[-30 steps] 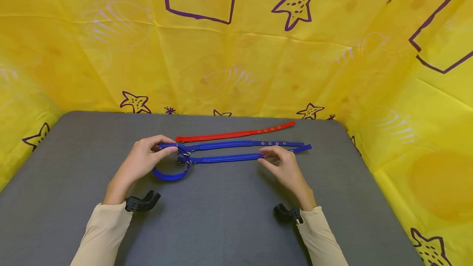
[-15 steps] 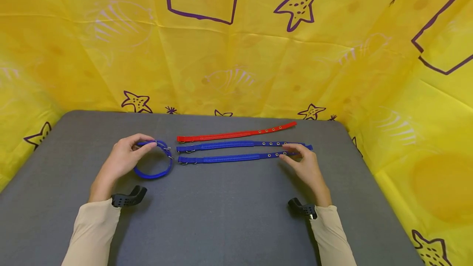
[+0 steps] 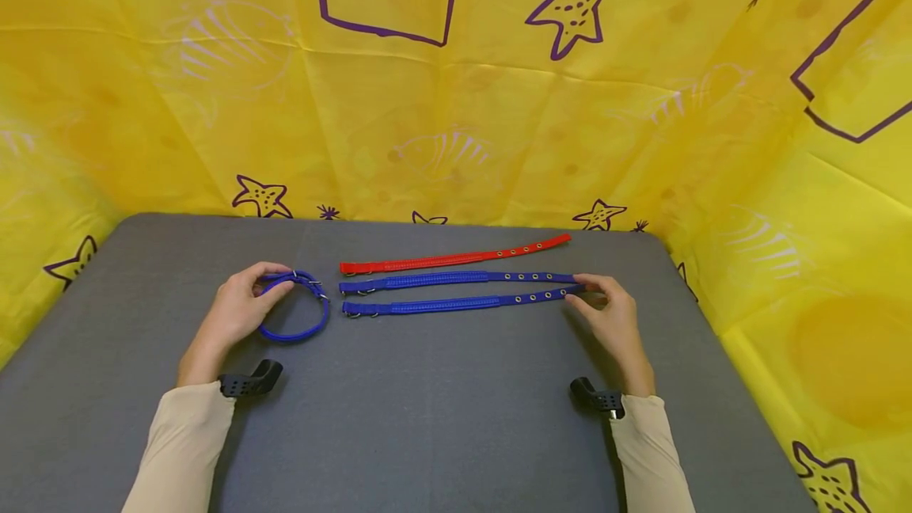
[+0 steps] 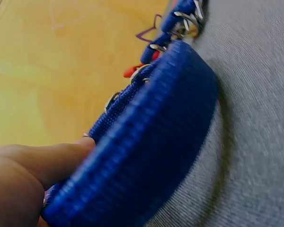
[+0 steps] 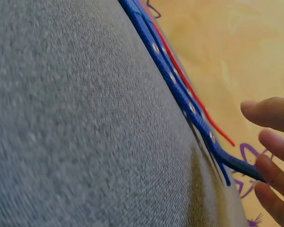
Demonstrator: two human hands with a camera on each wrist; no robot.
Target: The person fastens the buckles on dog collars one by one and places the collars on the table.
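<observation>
Left hand pinches collar loop toward left edge of worktop; right hand, fingers apart, by nearest strap's tip: align gently.

Right hand farther along blue straps

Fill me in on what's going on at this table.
A person's left hand grips a looped blue strap at a gray table. The right hand is at the ends of the far blue strap and the near blue strap; whether it grips either is unclear. Both lie stretched out, with a red strap beyond them, untouched.
</observation>
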